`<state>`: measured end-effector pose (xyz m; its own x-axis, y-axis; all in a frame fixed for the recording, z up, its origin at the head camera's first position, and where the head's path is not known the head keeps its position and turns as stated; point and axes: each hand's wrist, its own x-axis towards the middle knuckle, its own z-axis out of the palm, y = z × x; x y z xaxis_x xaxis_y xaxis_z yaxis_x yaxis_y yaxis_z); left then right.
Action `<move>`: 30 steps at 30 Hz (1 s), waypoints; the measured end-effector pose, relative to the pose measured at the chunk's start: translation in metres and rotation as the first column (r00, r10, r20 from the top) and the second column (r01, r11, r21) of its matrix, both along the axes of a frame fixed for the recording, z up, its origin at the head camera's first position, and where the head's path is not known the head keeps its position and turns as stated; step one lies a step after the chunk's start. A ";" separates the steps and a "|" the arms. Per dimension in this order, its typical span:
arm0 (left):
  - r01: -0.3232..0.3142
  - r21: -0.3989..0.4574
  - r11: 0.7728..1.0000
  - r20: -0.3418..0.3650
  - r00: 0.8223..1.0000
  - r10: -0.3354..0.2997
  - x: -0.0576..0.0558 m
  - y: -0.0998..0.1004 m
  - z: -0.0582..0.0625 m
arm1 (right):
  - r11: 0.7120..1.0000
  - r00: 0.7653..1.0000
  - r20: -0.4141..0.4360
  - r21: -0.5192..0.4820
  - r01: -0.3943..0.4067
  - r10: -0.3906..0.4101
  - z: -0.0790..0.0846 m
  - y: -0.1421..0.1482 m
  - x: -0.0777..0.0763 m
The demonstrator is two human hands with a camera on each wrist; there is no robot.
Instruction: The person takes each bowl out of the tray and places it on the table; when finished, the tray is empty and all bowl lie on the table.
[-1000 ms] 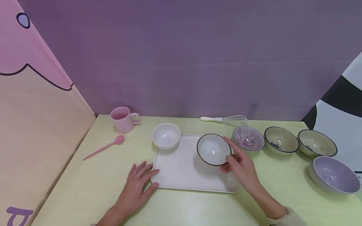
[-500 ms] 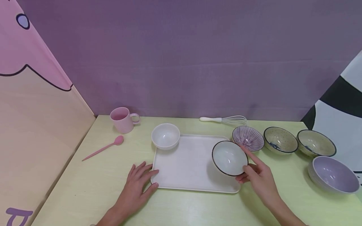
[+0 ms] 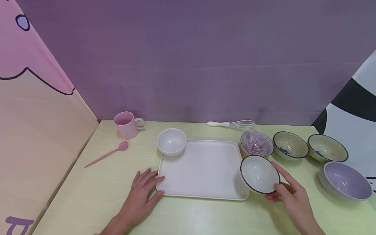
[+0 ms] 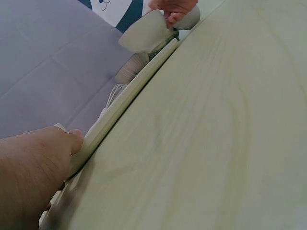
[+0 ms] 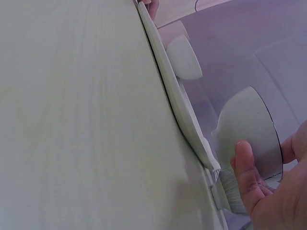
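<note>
My right hand (image 3: 290, 194) grips a white bowl with a dark rim (image 3: 259, 174) by its right side, fingers below and the index finger along the rim. In the right wrist view this bowl (image 5: 252, 132) is held above the table, thumb and fingers on its wall. It hangs just past the right edge of the white tray (image 3: 202, 173). My left hand (image 3: 142, 192) rests at the tray's left edge, fingers spread and fingertips on the rim. A plain white bowl (image 3: 171, 142) sits at the tray's back left corner.
Behind the held bowl stands a purple-streaked bowl (image 3: 257, 143), beside two speckled bowls (image 3: 290, 145) with dark rims. A lavender bowl (image 3: 345, 181) is far right. A whisk (image 3: 232, 124) lies at the back. A pink mug (image 3: 127, 125) and pink spoon (image 3: 107, 154) are on the left.
My right hand has carried the dark-rimmed bowl to the right and toward me, from over the tray to beyond its right edge. The left hand has stayed in place.
</note>
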<state>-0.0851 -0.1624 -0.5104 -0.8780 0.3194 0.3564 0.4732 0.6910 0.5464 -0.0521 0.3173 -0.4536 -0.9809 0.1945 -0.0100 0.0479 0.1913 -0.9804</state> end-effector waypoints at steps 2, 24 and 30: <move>0.000 -0.002 1.000 -0.003 1.000 0.000 0.000 0.000 0.000 | 1.000 1.000 0.006 -0.026 0.005 -0.005 -0.003 0.006 0.004; -0.004 -0.002 1.000 0.008 1.000 0.004 0.000 0.000 0.000 | 0.969 0.994 -0.066 -0.239 0.066 -0.084 -0.022 0.060 0.021; -0.006 -0.006 1.000 0.013 1.000 0.006 0.000 0.000 -0.001 | 0.957 0.989 -0.103 -0.280 0.072 -0.105 -0.027 0.070 0.022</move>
<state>-0.0856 -0.1625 -0.5118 -0.8842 0.3167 0.3432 0.4624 0.6971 0.5479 -0.0300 0.3870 -0.4810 -0.9574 0.2863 0.0368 -0.0639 -0.0861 -0.9942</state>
